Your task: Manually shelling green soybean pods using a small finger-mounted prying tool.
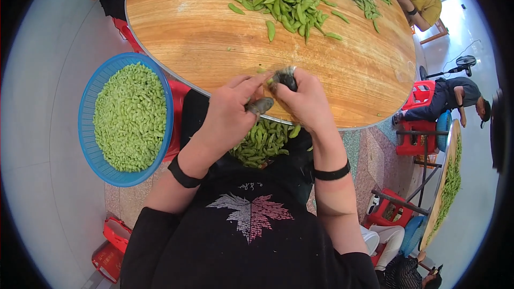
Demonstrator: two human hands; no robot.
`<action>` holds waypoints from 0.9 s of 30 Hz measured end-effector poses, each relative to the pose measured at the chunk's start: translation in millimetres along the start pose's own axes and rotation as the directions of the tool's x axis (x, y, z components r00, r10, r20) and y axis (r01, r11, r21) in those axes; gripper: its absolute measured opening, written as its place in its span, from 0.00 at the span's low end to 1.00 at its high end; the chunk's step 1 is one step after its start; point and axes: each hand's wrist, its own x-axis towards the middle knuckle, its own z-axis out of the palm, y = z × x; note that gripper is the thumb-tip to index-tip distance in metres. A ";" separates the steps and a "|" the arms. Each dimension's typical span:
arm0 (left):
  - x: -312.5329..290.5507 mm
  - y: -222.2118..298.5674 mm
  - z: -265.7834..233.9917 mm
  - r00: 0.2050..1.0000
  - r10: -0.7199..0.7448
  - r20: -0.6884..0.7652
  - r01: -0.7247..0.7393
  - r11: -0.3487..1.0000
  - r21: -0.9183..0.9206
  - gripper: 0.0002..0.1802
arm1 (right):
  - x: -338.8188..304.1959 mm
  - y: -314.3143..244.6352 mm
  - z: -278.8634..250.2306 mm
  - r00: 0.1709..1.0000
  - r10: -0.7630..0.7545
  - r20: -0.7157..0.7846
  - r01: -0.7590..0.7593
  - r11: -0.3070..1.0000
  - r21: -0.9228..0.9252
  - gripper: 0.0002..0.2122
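While at one table [364,83], two hands [229,106] [304,99]

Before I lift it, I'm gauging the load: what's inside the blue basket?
Shelled green beans lie heaped in the blue basket. They hide its bottom; anything beneath the top layer can't be seen.

Left fingers [251,86] and right fingers [287,78] almost meet over the wooden counter [182,27]; green pods [292,2] lie beyond them, more pods [261,145] below, and there's a blue basket [87,128] of beans [130,118] leftward.
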 end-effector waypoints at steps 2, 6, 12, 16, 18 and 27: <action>1.5 -0.8 4.0 1.000 0.010 -0.007 -0.010 1.000 -0.011 0.13 | -11.3 -0.8 -4.4 0.954 0.125 0.271 -0.258 0.802 0.539 0.06; 3.6 -7.9 9.3 0.933 -0.335 0.130 0.356 0.807 -0.472 0.10 | -26.1 -0.9 -7.4 0.962 0.162 0.221 -0.268 0.719 0.642 0.06; 8.9 -5.6 10.8 0.934 -0.314 0.169 0.308 0.472 -0.826 0.08 | -42.8 -5.2 -8.3 0.912 0.008 0.410 -0.356 0.512 0.782 0.09; 8.3 -10.5 16.1 0.953 -0.271 0.132 0.261 0.520 -0.813 0.07 | -41.2 -1.9 -9.3 0.883 0.020 0.470 -0.420 0.481 0.770 0.08; 7.5 -11.6 21.7 0.966 -0.235 0.105 0.235 0.641 -0.731 0.07 | -41.1 2.6 -4.9 0.895 0.051 0.444 -0.411 0.487 0.771 0.08; 11.4 -16.9 3.1 0.889 -0.117 0.443 0.457 0.291 -0.840 0.02 | -44.8 5.9 -1.4 0.818 0.004 0.575 -0.569 0.145 0.809 0.05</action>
